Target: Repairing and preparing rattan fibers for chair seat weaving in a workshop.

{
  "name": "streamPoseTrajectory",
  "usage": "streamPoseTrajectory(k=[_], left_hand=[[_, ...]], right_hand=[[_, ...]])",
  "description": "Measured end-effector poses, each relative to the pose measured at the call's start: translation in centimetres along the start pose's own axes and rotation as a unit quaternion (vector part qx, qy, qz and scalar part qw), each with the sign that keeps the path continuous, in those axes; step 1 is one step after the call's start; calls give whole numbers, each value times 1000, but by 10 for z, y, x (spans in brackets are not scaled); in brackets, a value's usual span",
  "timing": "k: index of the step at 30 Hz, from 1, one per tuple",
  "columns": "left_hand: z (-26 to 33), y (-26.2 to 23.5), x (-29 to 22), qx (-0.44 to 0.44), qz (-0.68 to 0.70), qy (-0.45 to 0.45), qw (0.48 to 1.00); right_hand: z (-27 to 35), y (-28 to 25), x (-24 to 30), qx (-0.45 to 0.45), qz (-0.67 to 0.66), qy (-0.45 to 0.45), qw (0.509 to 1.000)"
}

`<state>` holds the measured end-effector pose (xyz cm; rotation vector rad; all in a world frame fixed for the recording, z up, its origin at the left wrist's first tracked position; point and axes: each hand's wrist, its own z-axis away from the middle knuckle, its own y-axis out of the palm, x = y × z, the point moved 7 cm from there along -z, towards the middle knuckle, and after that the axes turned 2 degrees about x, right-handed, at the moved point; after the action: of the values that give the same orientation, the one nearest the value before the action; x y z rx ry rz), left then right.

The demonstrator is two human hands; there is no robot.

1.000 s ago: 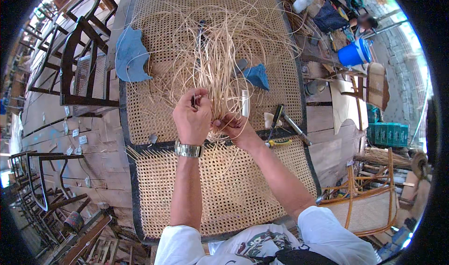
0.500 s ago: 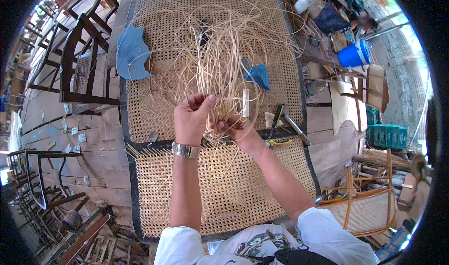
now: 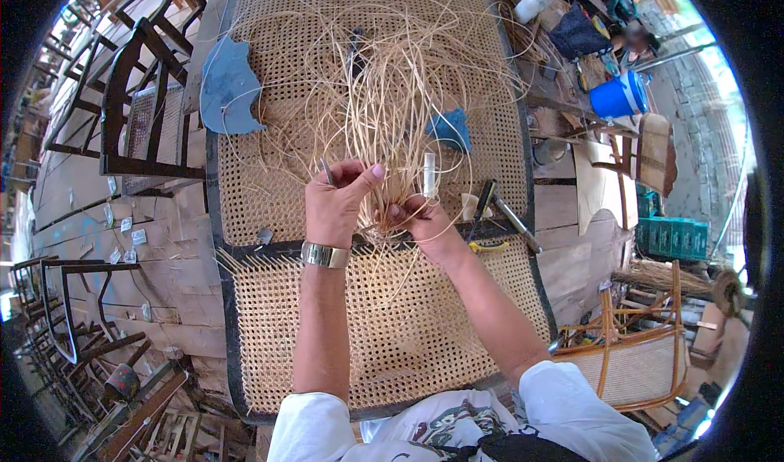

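A loose bundle of pale cane strands [image 3: 400,95] fans out over a woven cane panel [image 3: 286,205] in a dark frame. My right hand [image 3: 426,227] is closed on the gathered near end of the strands, thumb and fingers pinched together. At the left side of the bundle, my left hand [image 3: 335,209] is closed, with its thumb pointing at the strands. A thin grey metal tool [image 3: 328,173] sticks up from its fingers; the rest of it is hidden. Nearer to me lies another stretch of cane weave [image 3: 376,331], with loose strand ends along its upper left edge.
On the panel lie blue scraps [image 3: 230,86], a white tube [image 3: 429,175], a hammer [image 3: 514,221] and yellow-handled pliers [image 3: 488,247]. Dark chair frames [image 3: 131,95] crowd the left. To the right are a blue bucket [image 3: 618,95], green crates [image 3: 671,237] and a rattan chair [image 3: 637,364].
Both hands have shifted only slightly around the strands. The grey tool now shows more clearly above my left fingers. The right hand keeps its pinch.
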<state>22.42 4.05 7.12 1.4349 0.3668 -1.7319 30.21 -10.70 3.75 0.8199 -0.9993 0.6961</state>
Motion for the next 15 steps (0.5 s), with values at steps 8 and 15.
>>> streamPoseTrajectory(k=[8,15], left_hand=[[6,3,-8,-4,48,-55,997],[7,6,-4,-4,52,-57,997]], right_hand=[[1,-1,0,-9,-64,7,998],[-2,-3,-4,-1,-49,8,999]])
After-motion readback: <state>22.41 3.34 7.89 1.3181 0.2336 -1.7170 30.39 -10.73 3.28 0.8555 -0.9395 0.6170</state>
